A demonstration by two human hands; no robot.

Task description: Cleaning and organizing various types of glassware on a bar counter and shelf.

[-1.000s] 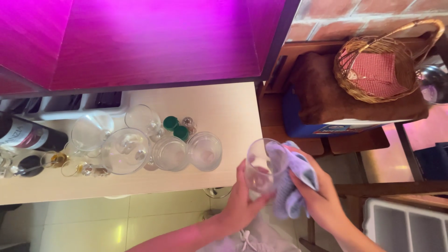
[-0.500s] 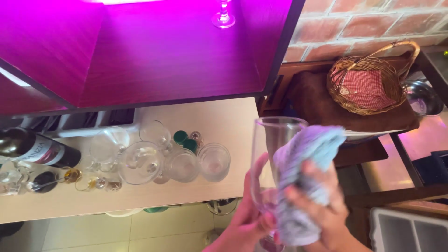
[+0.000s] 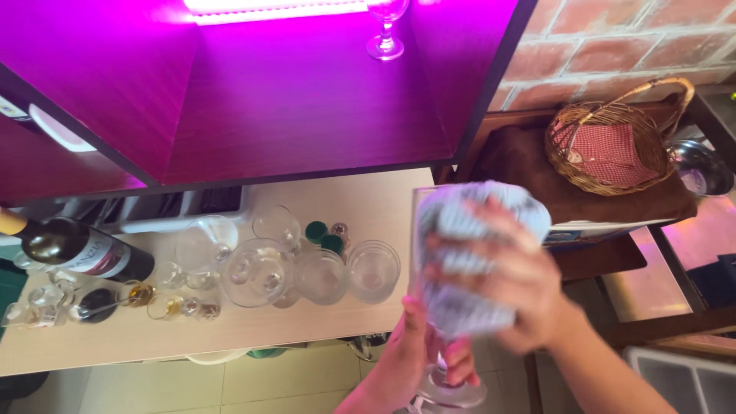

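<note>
The right hand [image 3: 521, 284] is closed around a pale blue cloth [image 3: 468, 253], pressing it against the bowl of a tall stemmed glass [image 3: 429, 307]. Below it, the left hand [image 3: 418, 360] grips the stem, fingers curled just above the round foot. The glass stands upright in the air in front of the person, off the desk [image 3: 230, 330]. It looks like the polishing step; what comes next probably calls for a steady grip low on the stem while the cloth turns round the bowl.

To the left of the hands, the desk edge is close, and clustered glasses [image 3: 307, 268] stand near it, with a dark wine bottle [image 3: 77, 249] lying farther left. Above hangs a purple-lit shelf [image 3: 307, 100] carrying one glass. To the right sits a wicker basket [image 3: 613, 146]. Open room lies below, over the tiled floor.
</note>
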